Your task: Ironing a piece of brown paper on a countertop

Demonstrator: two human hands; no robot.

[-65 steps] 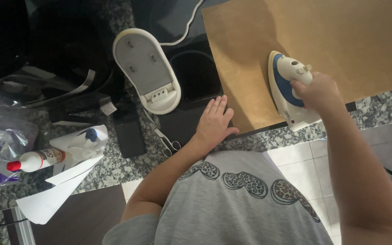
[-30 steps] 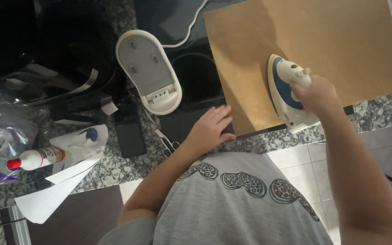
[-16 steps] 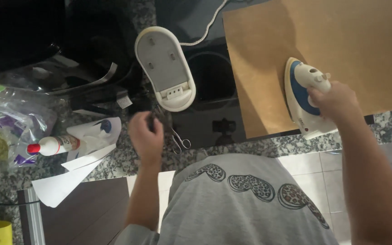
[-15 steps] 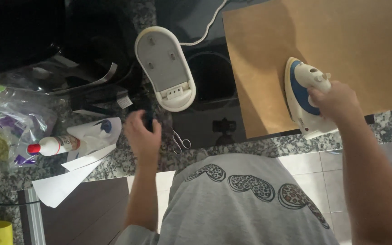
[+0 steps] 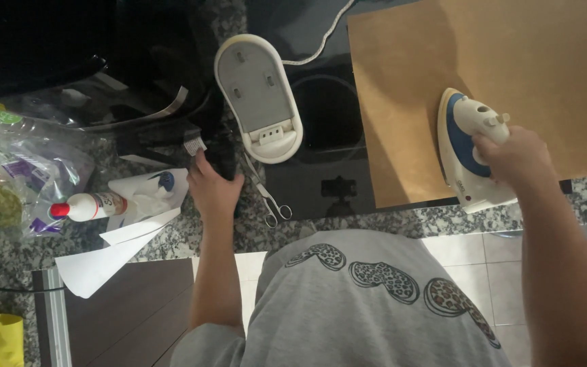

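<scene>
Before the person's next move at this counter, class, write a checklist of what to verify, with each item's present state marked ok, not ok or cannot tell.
1. Right hand grips the handle of the iron: ok.
2. Iron rests flat on the brown sheet, none of it past the sheet's near edge: not ok, its near end overhangs that edge.
3. Left hand is well away from the iron: ok, it is on a black item across the counter.
4. Small scissors lie shut, beside the left hand but apart from it: ok.
5. Iron is hot or switched on: cannot tell.
6. White iron base lies clear of both hands: ok.
</scene>
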